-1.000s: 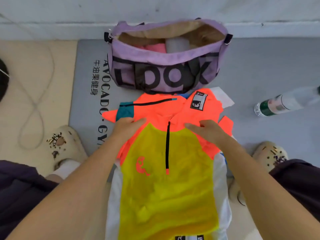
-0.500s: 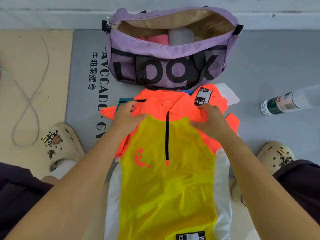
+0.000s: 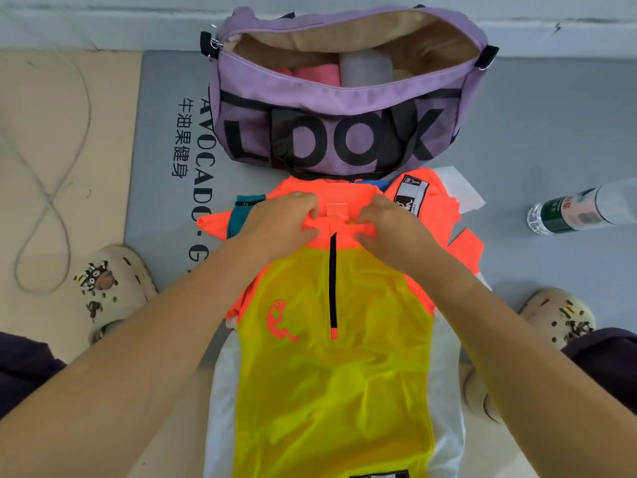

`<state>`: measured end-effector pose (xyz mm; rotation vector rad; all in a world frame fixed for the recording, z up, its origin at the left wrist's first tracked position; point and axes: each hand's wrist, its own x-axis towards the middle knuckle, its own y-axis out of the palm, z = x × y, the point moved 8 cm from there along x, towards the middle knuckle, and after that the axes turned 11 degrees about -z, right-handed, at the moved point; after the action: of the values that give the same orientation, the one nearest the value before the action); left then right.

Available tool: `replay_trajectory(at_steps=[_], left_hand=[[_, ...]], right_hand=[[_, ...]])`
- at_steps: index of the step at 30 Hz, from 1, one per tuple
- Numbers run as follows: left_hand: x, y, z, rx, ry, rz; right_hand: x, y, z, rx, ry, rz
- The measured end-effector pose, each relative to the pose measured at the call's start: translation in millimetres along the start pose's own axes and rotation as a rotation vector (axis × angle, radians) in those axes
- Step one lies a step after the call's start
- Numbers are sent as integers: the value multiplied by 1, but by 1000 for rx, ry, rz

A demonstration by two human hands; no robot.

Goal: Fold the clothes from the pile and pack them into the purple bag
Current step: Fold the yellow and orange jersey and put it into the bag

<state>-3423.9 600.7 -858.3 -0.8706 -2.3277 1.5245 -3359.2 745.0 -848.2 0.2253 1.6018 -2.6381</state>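
We pinch the jersey's point(image 3: 331, 374) orange collar with both hands, left hand point(image 3: 279, 225) and right hand point(image 3: 393, 229) fingers curled on it; the bag point(image 3: 341, 98) gapes just beyond our fingers.

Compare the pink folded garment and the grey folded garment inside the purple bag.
The pink folded garment is pink; the grey folded garment is pale grey. The pink one lies toward the left end of the purple bag; the grey one sits beside it, nearer the middle. The grey one shows more above the bag's front rim than the pink one. Both are packed in the open bag, partly hidden by its rim.
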Motion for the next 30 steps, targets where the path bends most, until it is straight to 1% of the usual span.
replay_trajectory(at_steps=[2, 4, 7, 8, 10, 12, 14, 17, 19, 21, 22, 24, 25, 26, 27, 29, 30], left_hand=[[-8, -1, 2, 58, 27, 5], [-10, -4, 6, 70, 25, -7], [-2, -17, 12, -114, -37, -183], [1, -18, 14, -168, -77, -222], [1, -9, 27, -254, -222, -200], [-10, 4, 47, -304, -394, -139], [-25, 11, 62, -290, -470, -139], [-47, 15, 80, -211, -547, -151], [-55, 20, 89, -160, -598, -84], [-59, 24, 93, -158, -601, 0], [-58, 25, 93, -185, -575, 21], [-57, 19, 90, -249, -505, -6], [-55, 13, 89, -275, -485, -56], [-54, 6, 89, -292, -475, -118], [-51, -2, 89, -284, -464, -191], [-43, -19, 86, -210, -436, -342], [-38, -27, 84, -161, -431, -403]], right_hand=[[-8, 1, 2, -8, -51, 26], [-8, -7, -2, -34, -47, -28], [5, -24, -13, 5, 7, -203], [9, -28, -14, 46, 17, -245], [13, -26, -15, 147, 50, -258], [9, -21, -26, 235, 153, -250], [-3, -14, -45, 232, 276, -254], [-33, -8, -82, 70, 504, -221], [-49, -6, -100, -9, 604, -160], [-56, -4, -108, -37, 617, -61], [-56, -2, -110, -10, 599, -8], [-55, -1, -106, 124, 544, 65], [-53, -5, -105, 206, 527, 44], [-49, -13, -104, 281, 513, -22], [-45, -23, -105, 335, 503, -124], [-37, -40, -108, 355, 498, -318], [-34, -44, -109, 353, 505, -367]])
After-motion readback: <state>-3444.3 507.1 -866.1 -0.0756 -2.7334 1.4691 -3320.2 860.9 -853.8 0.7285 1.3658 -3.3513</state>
